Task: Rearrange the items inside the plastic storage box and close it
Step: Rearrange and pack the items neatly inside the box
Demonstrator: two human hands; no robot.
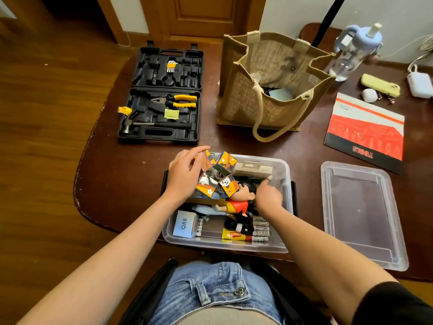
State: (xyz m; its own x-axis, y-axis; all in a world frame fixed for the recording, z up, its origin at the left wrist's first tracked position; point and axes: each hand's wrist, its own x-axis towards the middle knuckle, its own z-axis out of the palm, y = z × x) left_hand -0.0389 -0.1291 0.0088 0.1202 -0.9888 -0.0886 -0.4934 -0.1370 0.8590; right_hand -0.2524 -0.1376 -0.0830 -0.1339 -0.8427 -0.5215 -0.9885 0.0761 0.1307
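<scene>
Cube puzzle [216,175] in left grip [185,174]

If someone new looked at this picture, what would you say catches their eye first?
Probably the colourful folding cube puzzle that the left hand holds above the clear storage box at the table's near edge, while the right hand reaches inside beside a red-shirted cartoon figure. Next, the open black tool case at far left and the jute bag behind the box.
</scene>
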